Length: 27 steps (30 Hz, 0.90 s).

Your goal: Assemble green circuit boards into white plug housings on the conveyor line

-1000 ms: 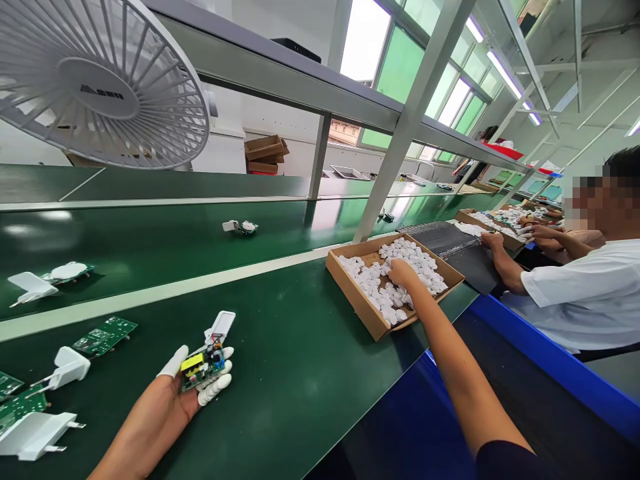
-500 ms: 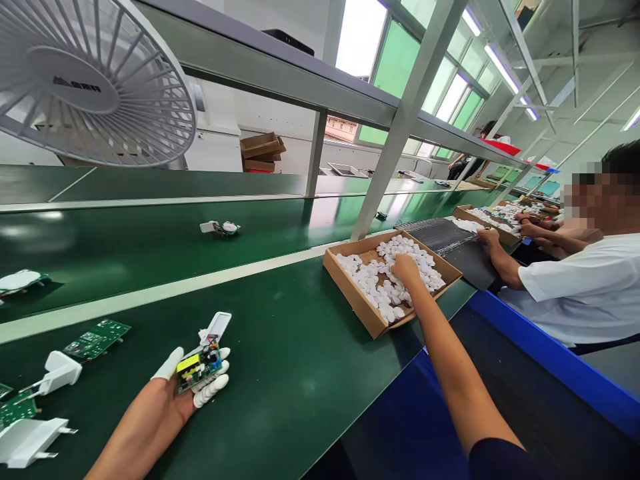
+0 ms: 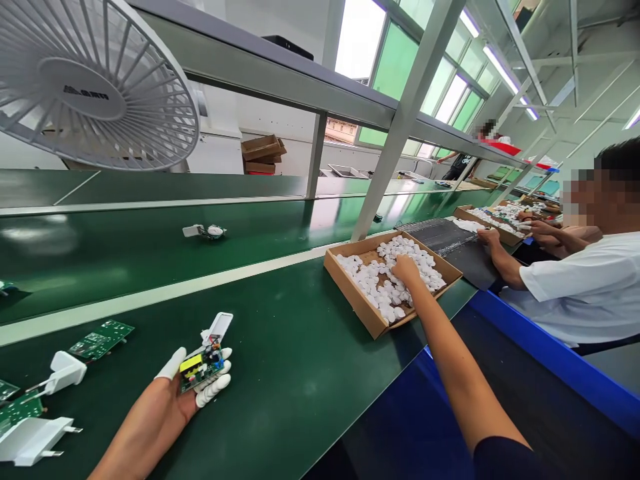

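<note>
My left hand (image 3: 177, 393), with white finger cots, lies palm up on the green bench and is closed on a small circuit board (image 3: 201, 367) with a yellow part and a white plug piece (image 3: 221, 326) attached. My right hand (image 3: 405, 269) reaches into a cardboard box (image 3: 353, 299) full of small white plastic caps (image 3: 374, 283). Its fingers curl down among the caps, and what they grip is hidden.
Bare green boards (image 3: 101, 337) and white plug housings (image 3: 64, 372) lie at the left. An assembled unit (image 3: 204, 231) rides the conveyor belt beyond the white stripe. A fan (image 3: 95, 87) hangs top left. A person in a white shirt (image 3: 585, 287) works at the right beside another box (image 3: 487, 223).
The unit on the belt has slid left, and the one at far left has nearly left view. My right hand shifted slightly within the box. My left hand stays put.
</note>
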### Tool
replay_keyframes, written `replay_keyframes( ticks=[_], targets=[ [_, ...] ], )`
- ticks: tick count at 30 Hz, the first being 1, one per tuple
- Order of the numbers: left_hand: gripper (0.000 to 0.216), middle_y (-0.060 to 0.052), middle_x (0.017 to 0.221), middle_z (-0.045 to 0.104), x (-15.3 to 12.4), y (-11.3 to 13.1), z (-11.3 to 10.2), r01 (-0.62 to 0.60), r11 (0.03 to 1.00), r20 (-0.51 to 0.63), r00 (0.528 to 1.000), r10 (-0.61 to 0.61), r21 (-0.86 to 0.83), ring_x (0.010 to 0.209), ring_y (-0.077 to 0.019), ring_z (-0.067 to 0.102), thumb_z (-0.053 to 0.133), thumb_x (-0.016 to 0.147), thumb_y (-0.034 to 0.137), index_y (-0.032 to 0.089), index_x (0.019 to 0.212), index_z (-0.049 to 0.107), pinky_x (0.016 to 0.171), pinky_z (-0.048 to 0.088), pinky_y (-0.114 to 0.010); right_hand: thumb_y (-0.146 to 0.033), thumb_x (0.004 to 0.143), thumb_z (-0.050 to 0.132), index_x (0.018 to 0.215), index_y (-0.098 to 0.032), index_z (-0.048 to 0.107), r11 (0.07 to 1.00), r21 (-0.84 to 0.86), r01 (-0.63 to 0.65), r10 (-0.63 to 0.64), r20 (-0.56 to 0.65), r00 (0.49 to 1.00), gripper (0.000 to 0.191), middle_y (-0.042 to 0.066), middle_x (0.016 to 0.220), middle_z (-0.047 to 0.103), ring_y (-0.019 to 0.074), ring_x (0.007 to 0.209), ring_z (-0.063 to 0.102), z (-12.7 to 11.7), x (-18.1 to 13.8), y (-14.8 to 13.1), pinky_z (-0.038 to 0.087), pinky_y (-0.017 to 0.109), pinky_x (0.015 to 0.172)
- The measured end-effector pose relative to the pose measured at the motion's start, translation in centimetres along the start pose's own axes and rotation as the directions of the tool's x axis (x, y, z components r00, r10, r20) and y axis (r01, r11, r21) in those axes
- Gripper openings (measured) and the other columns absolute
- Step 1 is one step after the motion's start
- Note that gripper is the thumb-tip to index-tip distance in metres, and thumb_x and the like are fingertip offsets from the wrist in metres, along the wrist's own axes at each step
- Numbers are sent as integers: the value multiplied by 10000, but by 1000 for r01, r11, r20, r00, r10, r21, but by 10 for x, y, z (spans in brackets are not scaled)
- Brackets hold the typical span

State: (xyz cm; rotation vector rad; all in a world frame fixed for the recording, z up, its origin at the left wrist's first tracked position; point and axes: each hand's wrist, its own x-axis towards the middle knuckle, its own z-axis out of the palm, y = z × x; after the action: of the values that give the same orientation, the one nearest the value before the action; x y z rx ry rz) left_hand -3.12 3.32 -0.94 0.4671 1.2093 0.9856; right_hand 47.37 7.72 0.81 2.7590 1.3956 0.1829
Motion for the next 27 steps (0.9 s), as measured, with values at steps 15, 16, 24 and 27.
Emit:
replay_keyframes(
  ticks=[15, 16, 24, 27],
  targets=[
    [493, -177, 1158, 609, 1, -2, -3, 21, 999, -5, 1000, -21, -38, 852, -280, 675, 482, 843, 143, 168, 1330, 409, 703, 584, -480, -306, 893, 521, 1124, -144, 536, 971, 236, -28, 49, -87, 995, 282, 74, 1101, 572, 186, 920, 590, 6, 5, 10, 508, 378, 772],
    [500, -177, 1163, 605, 2, -3, -4, 11, 1000, -2, 1000, -11, -26, 851, -279, 676, 477, 841, 129, 172, 1333, 404, 706, 583, -483, -307, 895, 518, 1123, -147, 537, 966, 256, -31, 58, -99, 993, 279, 74, 1101, 572, 185, 918, 590, 6, 6, 10, 508, 376, 773],
    [481, -193, 1139, 618, 4, -3, -4, -13, 1000, 45, 999, 12, 27, 834, -288, 682, 448, 860, 154, 147, 1337, 390, 685, 587, -481, -303, 892, 524, 1127, -145, 536, 923, 381, -50, 106, -128, 986, 284, 75, 1108, 571, 189, 926, 590, 7, 10, 9, 509, 380, 776],
    [476, -192, 1124, 625, 2, -2, -2, -7, 1000, 44, 999, 6, 19, 824, -291, 683, 454, 856, 151, 144, 1329, 403, 671, 590, -479, -302, 894, 521, 1125, -147, 537, 908, 414, -63, 125, -124, 984, 279, 74, 1107, 572, 187, 924, 590, 6, 9, 8, 509, 379, 778]
  ],
)
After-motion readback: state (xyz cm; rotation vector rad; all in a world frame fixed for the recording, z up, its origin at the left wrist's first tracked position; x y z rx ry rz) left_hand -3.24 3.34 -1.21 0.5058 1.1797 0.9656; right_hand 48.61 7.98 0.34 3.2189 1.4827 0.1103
